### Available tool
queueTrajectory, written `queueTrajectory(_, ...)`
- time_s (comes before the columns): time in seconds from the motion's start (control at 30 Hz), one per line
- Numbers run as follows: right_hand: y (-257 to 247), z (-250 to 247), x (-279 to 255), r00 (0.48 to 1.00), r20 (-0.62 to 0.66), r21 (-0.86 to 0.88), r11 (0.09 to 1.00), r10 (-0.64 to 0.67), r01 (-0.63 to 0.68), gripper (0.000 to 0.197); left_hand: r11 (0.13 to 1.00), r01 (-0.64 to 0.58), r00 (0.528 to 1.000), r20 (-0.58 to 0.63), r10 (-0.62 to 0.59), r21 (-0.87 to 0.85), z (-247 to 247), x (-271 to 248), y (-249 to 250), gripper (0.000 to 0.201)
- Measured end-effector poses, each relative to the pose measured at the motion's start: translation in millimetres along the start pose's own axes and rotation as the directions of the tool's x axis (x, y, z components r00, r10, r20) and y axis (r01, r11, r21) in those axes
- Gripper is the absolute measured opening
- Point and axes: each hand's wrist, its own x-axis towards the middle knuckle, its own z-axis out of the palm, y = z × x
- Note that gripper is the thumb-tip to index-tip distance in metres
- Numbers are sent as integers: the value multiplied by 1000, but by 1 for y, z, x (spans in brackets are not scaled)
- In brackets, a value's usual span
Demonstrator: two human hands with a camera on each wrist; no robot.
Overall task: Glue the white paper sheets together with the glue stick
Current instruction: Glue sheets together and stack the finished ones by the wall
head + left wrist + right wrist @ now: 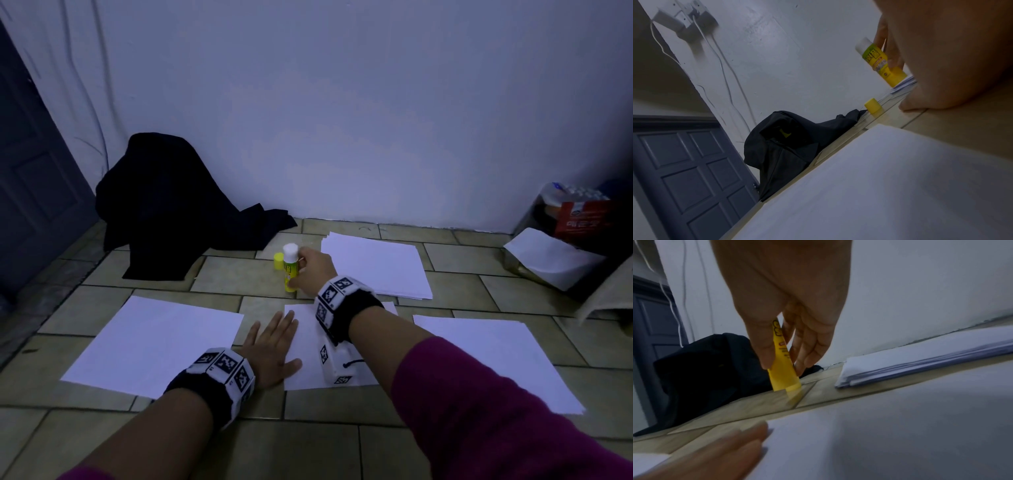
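The uncapped glue stick (289,270) is gripped upright on the tiled floor (226,274) by the curled right hand (313,270), while the middle white paper sheet (308,342) is pressed flat by the open-fingered left hand (272,349).

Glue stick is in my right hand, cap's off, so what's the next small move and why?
Probably bring the glue stick back over the sheet under your left hand. Your right hand grips it upright with its white tip bare, the cap sits beside it, and the flat left hand pins that sheet.
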Motion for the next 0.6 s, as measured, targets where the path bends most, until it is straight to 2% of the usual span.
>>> queueTrajectory(0.1,-4,13,7,1000,23,-139,990,-5,8,39,1000,-11,1000,4,11,-4,-1,0,0,127)
queueTrajectory(0.17,-5,18,9,999,31,-182,983,-17,22,34,1000,-24,999,28,24,0,-2,0,-1,150)
queueTrajectory(0.23,-6,20,11,999,18,-185,982,-32,35,28,999,-35,998,48,34,6,-3,0,-2,158)
queueTrajectory(0.4,-10,20,14,1000,27,-250,968,-13,19,32,1000,-6,998,56,6,-6,-5,-2,-2,164)
queueTrajectory(0.5,-11,16,9,999,21,-242,969,48,-42,47,1000,-1,999,53,2,-2,-4,-2,-2,164)
queueTrajectory(0.57,-8,7,3,997,19,-175,982,74,-70,56,1000,6,998,63,-5,-2,-5,-1,-2,157)
queueTrajectory(0.6,-6,0,-2,997,20,-112,991,72,-70,59,1000,17,997,70,-16,-9,-6,-1,-1,146)
